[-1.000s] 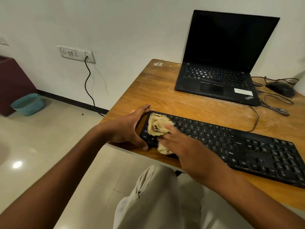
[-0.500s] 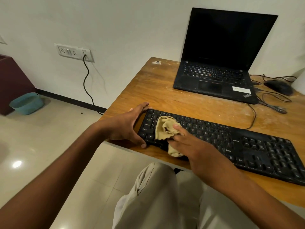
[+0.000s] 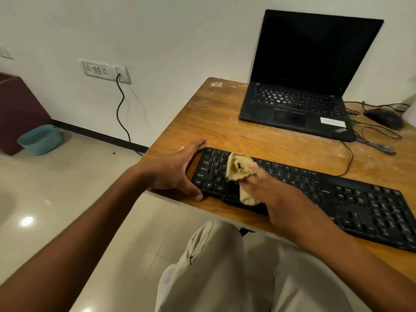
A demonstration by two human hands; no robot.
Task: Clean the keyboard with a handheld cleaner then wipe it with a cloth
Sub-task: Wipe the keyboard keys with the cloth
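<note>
A black keyboard [image 3: 315,194] lies along the near edge of the wooden tabletop [image 3: 225,122], running from its left end near the tabletop's left edge out toward the right.

The left hand [image 3: 177,170] braces the keyboard's left end: its arm comes in from the lower left, the fingers reach along the far corner of the keyboard and the thumb curls round to the near corner, so the end sits clamped between them.

The right hand [image 3: 276,194] comes in from the lower right, palm down over the left part of the keyboard. Its fingers are gathered on a crumpled tan cloth [image 3: 238,170], pinching it against the keys; part of the cloth bunches up beyond the fingertips, and another fold hangs below the hand at the keyboard's near edge. The hand is slightly blurred. The two hands are apart, with a patch of keys showing between them.

Beyond the keyboard, at the back of the tabletop, an open black laptop [image 3: 301,86] stands with a dark screen. To the right of the laptop lie a black mouse [image 3: 385,118] and loose cables [image 3: 373,140]. A handheld cleaner does not show.
</note>
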